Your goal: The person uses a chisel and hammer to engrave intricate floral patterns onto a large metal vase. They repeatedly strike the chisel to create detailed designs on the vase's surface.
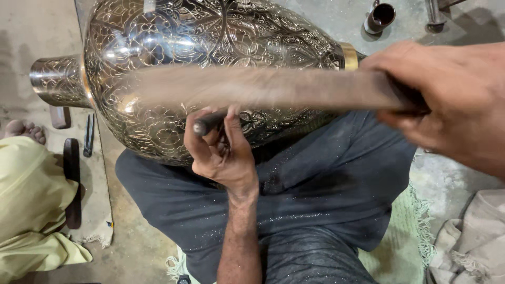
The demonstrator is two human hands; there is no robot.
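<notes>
Silvery engraved metal is filling the top of the view: a large, bulbous, polished metal vase [210, 68], covered in dense floral chasing with a brass-coloured band at each end, is lying on its side across the person's lap, its narrow neck pointing to the left. The left hand [221, 152] is pinching a thin dark steel chisel [208, 123] between thumb and fingers, the fingers closed narrowly around the shaft and the tip apparently pressing against the lower belly of the vase. The right hand [447, 100] is wrapping its fingers tightly around the dark handle of a long wooden mallet [263, 87], which is showing only as a motion-blurred brown streak across the vase — so it is swinging fast. Doing this well seems to call for keeping the chisel steady and square to the curved surface, striking its head cleanly, and bracing the vase with the legs so it is not rolling; a glancing blow would likely be scarring the finished pattern or catching the knuckles. Bright metal specks are dusting the dark grey trousers [315, 194]. On the floor at left, spare dark hand tools [88, 135] are lying beside another person's bare foot [23, 130] and yellow garment [31, 210] — well apart from the work.
</notes>
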